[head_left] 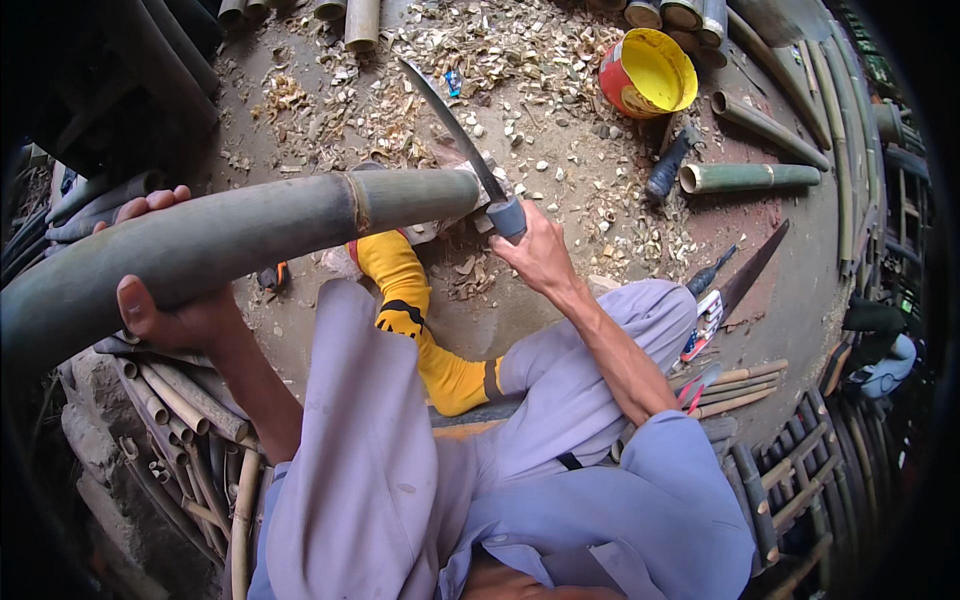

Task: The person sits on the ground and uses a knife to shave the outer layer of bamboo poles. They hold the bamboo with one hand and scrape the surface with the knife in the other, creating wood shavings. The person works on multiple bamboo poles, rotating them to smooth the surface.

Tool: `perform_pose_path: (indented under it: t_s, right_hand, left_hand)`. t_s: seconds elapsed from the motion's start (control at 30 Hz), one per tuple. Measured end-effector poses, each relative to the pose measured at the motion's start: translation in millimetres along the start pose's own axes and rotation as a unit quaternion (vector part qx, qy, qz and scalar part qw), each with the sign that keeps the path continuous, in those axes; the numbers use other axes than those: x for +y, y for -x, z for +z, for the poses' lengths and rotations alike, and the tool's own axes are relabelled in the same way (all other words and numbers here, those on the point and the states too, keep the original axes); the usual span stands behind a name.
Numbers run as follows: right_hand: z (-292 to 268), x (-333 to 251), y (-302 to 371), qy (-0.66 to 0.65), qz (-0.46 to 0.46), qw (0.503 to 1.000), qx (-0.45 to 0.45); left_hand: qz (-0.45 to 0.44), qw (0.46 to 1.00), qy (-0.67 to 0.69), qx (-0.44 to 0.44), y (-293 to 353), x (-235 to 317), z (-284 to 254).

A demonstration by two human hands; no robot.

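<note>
A thick green-grey bamboo pole (255, 225) stretches from the left edge to the middle of the view, one node ring near its far end. My left hand (165, 305) is wrapped round it from beneath, thumb on the near side and fingertips over the top. My right hand (540, 250) is closed on the grey handle of a long curved knife (452, 125), whose blade points up and away to the left. The blade's lower part is beside the pole's cut end. Whether it touches the bamboo I cannot tell.
Wood chips (520, 50) litter the ground ahead. A red and yellow bucket (648, 75) stands at the far right, near cut bamboo pieces (750, 178). A handsaw (755, 270) and red-handled pliers (697, 388) lie right of my knee. More bamboo lengths (190, 400) are stacked at left.
</note>
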State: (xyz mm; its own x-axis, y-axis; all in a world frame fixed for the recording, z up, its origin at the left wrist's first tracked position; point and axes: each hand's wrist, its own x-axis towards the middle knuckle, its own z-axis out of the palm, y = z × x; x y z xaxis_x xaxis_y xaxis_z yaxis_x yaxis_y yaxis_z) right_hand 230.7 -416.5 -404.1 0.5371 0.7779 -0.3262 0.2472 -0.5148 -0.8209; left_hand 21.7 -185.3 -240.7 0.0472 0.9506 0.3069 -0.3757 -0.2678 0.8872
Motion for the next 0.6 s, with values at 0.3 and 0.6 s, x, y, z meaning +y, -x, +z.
perform_pose_path:
  t_s: [0.3,0.6]
  right_hand:
    - [20,40,-18,0.077,0.06,0.994,-0.046]
    - [-4,-28,8,-0.097,-0.143,0.974,0.148]
  left_hand:
    - [-0.004,0.995,0.044,-0.09,-10,-5,-14]
    - [-0.007,0.982,0.064,-0.18,-23,-2,-46]
